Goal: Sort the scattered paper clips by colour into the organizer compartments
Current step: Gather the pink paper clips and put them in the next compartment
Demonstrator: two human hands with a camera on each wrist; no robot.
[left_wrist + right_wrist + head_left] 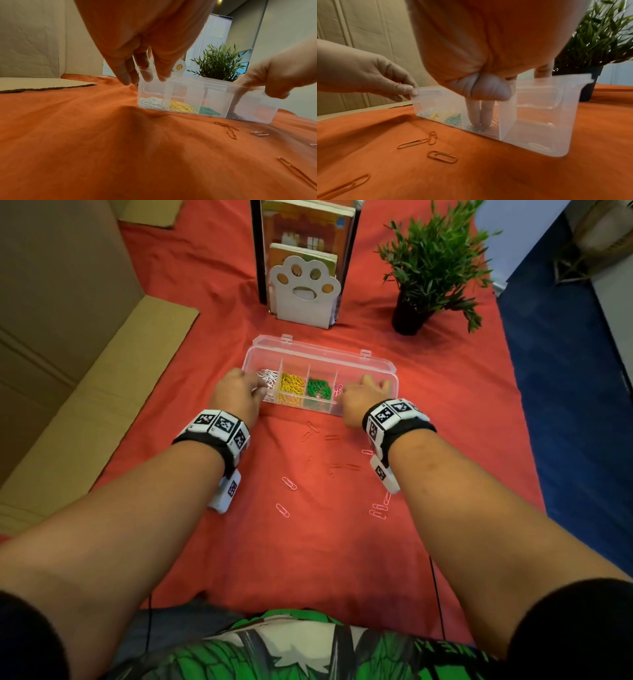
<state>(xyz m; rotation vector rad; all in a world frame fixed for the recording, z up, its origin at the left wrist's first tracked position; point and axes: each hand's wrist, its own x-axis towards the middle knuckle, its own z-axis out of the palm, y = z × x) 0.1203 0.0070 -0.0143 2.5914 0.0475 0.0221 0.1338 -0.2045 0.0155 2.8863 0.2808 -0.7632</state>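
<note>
A clear organizer (pixel 325 356) lies on the red cloth, with white clips (pixel 270 375), yellow clips (pixel 291 388), green clips (pixel 319 388) and pink clips (pixel 339 388) in separate compartments. My left hand (pixel 253 386) pinches its left end; fingertips (pixel 147 77) straddle that wall. My right hand (pixel 356 397) reaches into the pink compartment, where two straight fingers (pixel 479 116) touch the bottom. I see nothing pinched between them. Loose pink clips (pixel 288 483) and red clips (pixel 310 431) lie on the cloth near me.
A potted plant (pixel 428 268) stands at the back right. A white paw-shaped bookend (pixel 305 289) with books stands behind the organizer. Cardboard (pixel 85 405) lines the left side. The cloth ends at a blue floor (pixel 582 405) on the right.
</note>
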